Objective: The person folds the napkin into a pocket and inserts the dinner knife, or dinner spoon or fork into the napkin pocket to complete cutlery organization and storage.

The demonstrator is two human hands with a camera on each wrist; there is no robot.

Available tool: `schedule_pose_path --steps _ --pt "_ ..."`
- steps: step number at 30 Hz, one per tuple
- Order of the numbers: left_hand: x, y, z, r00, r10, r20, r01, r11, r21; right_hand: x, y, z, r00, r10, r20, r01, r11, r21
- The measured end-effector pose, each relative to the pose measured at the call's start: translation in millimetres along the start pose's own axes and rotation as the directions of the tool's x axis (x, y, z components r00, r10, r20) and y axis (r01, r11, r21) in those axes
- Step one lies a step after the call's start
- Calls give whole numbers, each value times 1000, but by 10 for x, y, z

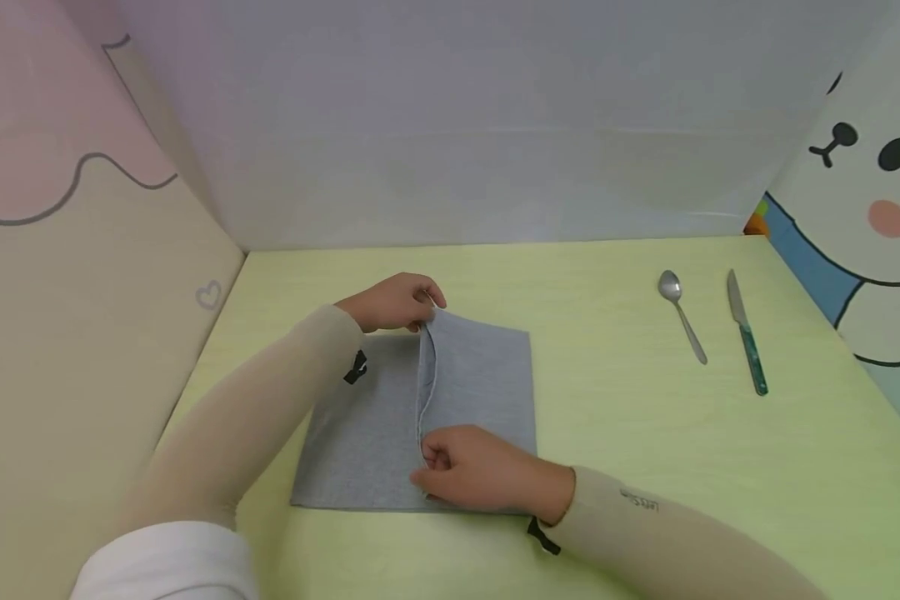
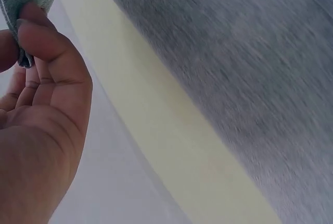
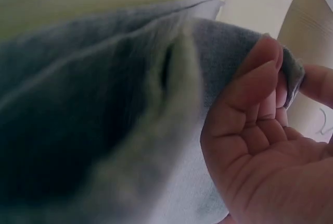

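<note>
A grey cloth (image 1: 480, 375) lies on the table, with its right part folded over and a raised edge running down its middle. At the far end of that edge my left hand (image 1: 397, 302) pinches a corner. My right hand (image 1: 480, 468) pinches the near end of the same edge, between thumb and curled fingers. In the left wrist view the corner hangs from the fingertips of the left hand (image 2: 47, 88). The right wrist view shows the right hand (image 3: 265, 135) gripping the cloth edge (image 3: 223, 52), and the layers gape open beside it.
To the right on the pale yellow table (image 1: 600, 333) lie a metal spoon (image 1: 682, 312) and a knife with a green handle (image 1: 747, 342). Light panels stand at the back (image 1: 495, 167) and on the left (image 1: 82, 350); a cartoon-printed panel (image 1: 870, 242) borders the right side.
</note>
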State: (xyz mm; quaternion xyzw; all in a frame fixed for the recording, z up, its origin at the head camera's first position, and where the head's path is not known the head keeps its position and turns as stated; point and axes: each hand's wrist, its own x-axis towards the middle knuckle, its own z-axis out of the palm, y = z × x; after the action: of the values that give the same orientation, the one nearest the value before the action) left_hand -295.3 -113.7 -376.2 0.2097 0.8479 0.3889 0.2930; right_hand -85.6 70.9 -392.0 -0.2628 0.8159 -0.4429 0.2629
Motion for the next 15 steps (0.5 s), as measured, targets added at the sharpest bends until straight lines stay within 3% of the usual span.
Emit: schedule_pose_path --steps 15 --pt "-349 -289 -298 996 -92 6 91 994 63 483 -306 347 1000 2 13 -1 991 -137"
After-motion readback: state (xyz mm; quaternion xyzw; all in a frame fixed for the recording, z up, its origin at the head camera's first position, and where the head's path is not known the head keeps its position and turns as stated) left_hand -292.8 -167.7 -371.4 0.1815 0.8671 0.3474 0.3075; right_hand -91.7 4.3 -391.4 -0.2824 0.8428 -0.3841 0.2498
